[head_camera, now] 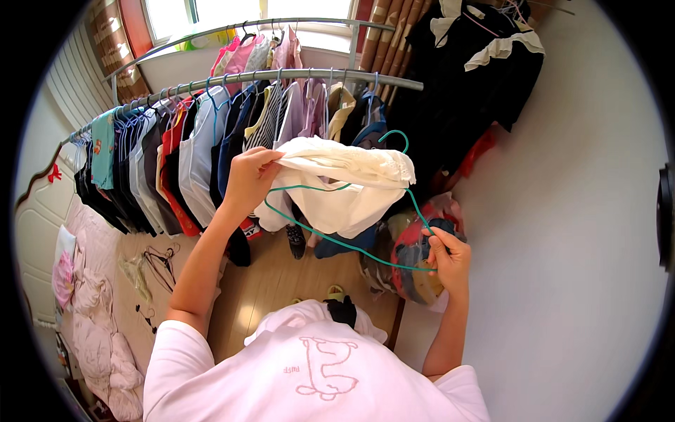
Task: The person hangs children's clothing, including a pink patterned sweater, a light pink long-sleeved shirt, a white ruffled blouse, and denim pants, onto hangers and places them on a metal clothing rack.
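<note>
A cream-white garment (343,203) with a lacy edge hangs in front of me, draped over part of a green wire clothes hanger (337,241). With my left hand (252,176) I pinch the garment's upper left edge between thumb and fingers. The lower right corner of the hanger is gripped in my right hand (448,258). Its hook rises behind the cloth at the upper right, and its long bottom bar runs below the garment, outside it. Folds of cloth hide part of the hanger's shoulders.
Behind stands a metal clothes rack (253,76) with many garments on hangers. Black clothes (490,89) hang at the upper right. A clear bag of clothes (416,253) rests on the floor by the white wall (553,264). Loose hangers (161,264) lie on the bed (126,295) at left.
</note>
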